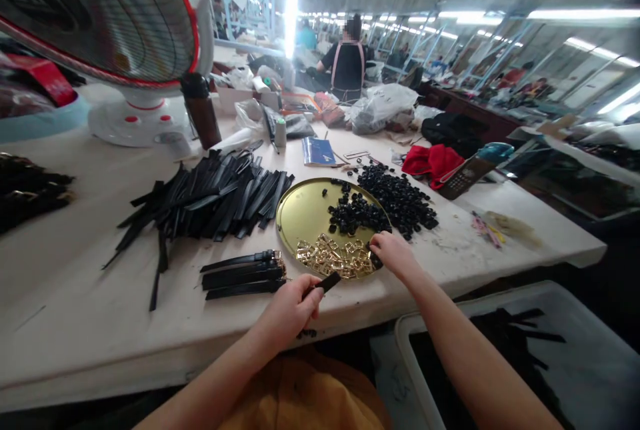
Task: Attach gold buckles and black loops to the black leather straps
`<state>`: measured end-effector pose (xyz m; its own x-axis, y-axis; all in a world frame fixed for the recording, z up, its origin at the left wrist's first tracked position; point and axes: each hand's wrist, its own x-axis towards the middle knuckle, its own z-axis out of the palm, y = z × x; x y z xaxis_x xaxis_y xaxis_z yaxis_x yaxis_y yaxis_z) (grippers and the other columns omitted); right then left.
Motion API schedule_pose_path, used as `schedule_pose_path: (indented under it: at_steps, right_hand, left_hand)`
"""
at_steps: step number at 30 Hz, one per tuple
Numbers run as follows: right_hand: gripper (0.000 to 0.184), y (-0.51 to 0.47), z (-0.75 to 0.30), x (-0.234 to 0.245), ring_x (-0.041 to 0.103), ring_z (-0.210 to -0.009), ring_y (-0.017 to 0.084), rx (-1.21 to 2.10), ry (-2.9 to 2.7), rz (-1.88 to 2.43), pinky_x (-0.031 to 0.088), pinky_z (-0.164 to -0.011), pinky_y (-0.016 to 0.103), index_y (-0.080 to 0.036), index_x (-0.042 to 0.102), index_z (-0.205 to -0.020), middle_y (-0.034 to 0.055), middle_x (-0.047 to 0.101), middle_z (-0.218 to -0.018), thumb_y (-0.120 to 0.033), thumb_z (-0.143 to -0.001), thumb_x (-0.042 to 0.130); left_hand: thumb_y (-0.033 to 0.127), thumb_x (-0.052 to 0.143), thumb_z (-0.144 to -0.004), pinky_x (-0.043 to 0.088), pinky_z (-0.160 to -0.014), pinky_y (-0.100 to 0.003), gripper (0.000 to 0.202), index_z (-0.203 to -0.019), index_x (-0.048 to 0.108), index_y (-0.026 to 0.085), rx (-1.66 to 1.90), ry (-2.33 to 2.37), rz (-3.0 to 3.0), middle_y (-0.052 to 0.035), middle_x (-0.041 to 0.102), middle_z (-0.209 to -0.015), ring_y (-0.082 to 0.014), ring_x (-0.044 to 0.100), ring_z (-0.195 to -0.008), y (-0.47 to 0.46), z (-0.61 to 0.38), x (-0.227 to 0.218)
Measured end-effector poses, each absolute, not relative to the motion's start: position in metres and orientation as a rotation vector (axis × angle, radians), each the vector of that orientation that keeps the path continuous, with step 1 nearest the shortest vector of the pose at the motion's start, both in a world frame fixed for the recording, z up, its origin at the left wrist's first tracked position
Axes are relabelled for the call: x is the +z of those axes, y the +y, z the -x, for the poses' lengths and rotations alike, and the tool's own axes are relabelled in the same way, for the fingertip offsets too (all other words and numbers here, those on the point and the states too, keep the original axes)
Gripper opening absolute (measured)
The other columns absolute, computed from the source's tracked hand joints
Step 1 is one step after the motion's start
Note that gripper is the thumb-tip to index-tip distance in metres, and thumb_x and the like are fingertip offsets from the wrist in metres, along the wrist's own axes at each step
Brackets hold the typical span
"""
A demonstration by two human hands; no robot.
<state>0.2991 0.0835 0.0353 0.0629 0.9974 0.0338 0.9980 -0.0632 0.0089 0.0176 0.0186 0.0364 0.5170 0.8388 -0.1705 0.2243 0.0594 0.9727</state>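
Head view: L hand (293, 310) sits at the near edge of the white worktable (75, 297), just off the tray's near rim. Its fingers are curled in tight, w/ thumb & forefinger pinched on a short black strap piece (326, 281). The strap's free end sticks out up-right toward the tray.

R hand (393, 250) is over the near-right rim of the round gold tray (300, 217), palm down. Its fingers are bent into the heap of gold buckles (333, 258) along the tray's near edge. The tips are hidden among buckles & black bits, so can't tell if they're pinched on one or just touching.

Inside the tray, beyond the buckles, is a clump of small black loops (357, 211). A bigger pile of black loops (400, 197) lies on the table touching the tray's far-right rim.

Just L of the tray, near the table's near edge, are a few black straps w/ buckles fitted (245, 273), laid side by side. Behind them, mid-table, is a big loose spread of plain black straps (215, 200).

At the far-L corner are a desk fan (100, 23) & a dark bottle (201, 110). Beyond the tray lies a blue booklet (319, 150). Toward the R edge are a red cloth (433, 160) & a calculator (465, 177).

Below the table's near-R corner is a white bin (590, 350) w/ black straps in it. At the far end a co-worker in a black top (347, 63) stands facing away.
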Motion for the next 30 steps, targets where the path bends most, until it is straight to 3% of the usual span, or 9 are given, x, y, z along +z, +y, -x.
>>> schedule_pose_path:
  at_steps: [5,7,10,13,16,22,25,28,30]
  right_hand:
    - [0.014,0.081,-0.283,0.042,0.056,-0.077,0.019,0.001,-2.123,2.161,0.037,-0.069,0.029,-0.016,0.064,-0.074,0.0079,0.061,-0.082,-0.023,-0.077,0.052]
    - [0.016,0.072,-0.267,0.05,0.055,-0.074,0.018,0.298,-1.937,2.004,0.038,-0.067,0.029,-0.017,0.062,-0.078,0.0061,0.061,-0.08,-0.029,-0.078,0.051]
    - [0.023,0.05,-0.233,0.059,0.052,-0.065,0.014,0.993,-1.441,1.583,0.04,-0.063,0.028,-0.018,0.06,-0.077,0.0009,0.059,-0.07,-0.041,-0.073,0.059]
    - [0.024,0.03,-0.202,0.056,0.052,-0.062,0.01,1.298,-1.026,1.317,0.042,-0.064,0.027,-0.02,0.059,-0.078,-0.0013,0.06,-0.072,-0.039,-0.066,0.068]
    - [0.028,0.02,-0.186,0.046,0.054,-0.063,0.011,1.31,-0.908,1.31,0.044,-0.065,0.028,-0.021,0.061,-0.084,-0.0007,0.063,-0.077,-0.037,-0.063,0.071]
    - [0.02,0.018,-0.186,0.036,0.054,-0.068,0.014,1.253,-1.257,1.421,0.044,-0.066,0.03,-0.021,0.066,-0.08,-0.0002,0.063,-0.072,-0.033,-0.064,0.07]
    - [0.022,0.019,-0.185,0.033,0.053,-0.063,0.013,1.324,-1.174,1.412,0.043,-0.063,0.029,-0.02,0.065,-0.082,-0.0012,0.061,-0.066,-0.034,-0.065,0.069]
    - [0.023,0.016,-0.18,0.029,0.051,-0.06,0.011,1.371,-1.043,1.402,0.042,-0.063,0.027,-0.02,0.063,-0.082,-0.002,0.059,-0.065,-0.037,-0.068,0.067]
    - [0.023,0.013,-0.174,0.028,0.052,-0.061,0.011,1.4,-1.031,1.386,0.041,-0.064,0.027,-0.019,0.062,-0.08,-0.0017,0.06,-0.066,-0.038,-0.069,0.067]
  left_hand:
    - [0.041,0.045,-0.08,0.032,-0.041,-0.018,0.027,-0.083,0.055,0.015,0.645,0.986,-1.436,0.0043,0.051,-0.052,-0.008,0.042,-0.042,0.024,-0.015,0.039]
    - [0.042,0.046,-0.079,0.032,-0.04,-0.018,0.028,-0.082,0.054,0.015,0.684,0.981,-1.388,0.0047,0.05,-0.051,-0.0071,0.04,-0.04,0.029,-0.018,0.041]
    - [0.043,0.046,-0.079,0.032,-0.039,-0.017,0.028,-0.081,0.053,0.015,0.793,0.971,-1.33,0.0048,0.049,-0.051,-0.0061,0.04,-0.039,0.034,-0.025,0.043]
    - [0.043,0.045,-0.08,0.032,-0.04,-0.017,0.029,-0.082,0.054,0.015,0.828,0.992,-1.336,0.0046,0.049,-0.051,-0.006,0.039,-0.04,0.036,-0.03,0.042]
    - [0.04,0.043,-0.081,0.031,-0.042,-0.017,0.028,-0.082,0.057,0.016,0.743,1.034,-1.437,0.0044,0.049,-0.051,-0.0063,0.04,-0.041,0.035,-0.027,0.042]
    - [0.034,0.043,-0.079,0.03,-0.046,-0.019,0.025,-0.069,0.057,0.016,0.528,1.063,-1.654,0.0031,0.051,-0.051,-0.0086,0.044,-0.046,0.038,-0.017,0.046]
    - [0.031,0.042,-0.081,0.035,-0.053,-0.02,0.022,-0.087,0.057,0.017,0.598,1.056,-1.637,0.0022,0.056,-0.058,-0.0104,0.049,-0.054,0.037,-0.018,0.044]
    - [0.019,0.04,-0.08,0.038,-0.059,-0.021,0.034,-0.114,0.045,0.017,0.64,0.993,-1.602,0.0014,0.06,-0.069,-0.0108,0.052,-0.061,0.033,-0.018,0.041]
    - [0.016,0.039,-0.08,0.039,-0.061,-0.022,0.037,-0.117,0.04,0.017,0.631,0.958,-1.583,0.0007,0.061,-0.072,-0.0107,0.053,-0.062,0.033,-0.017,0.039]
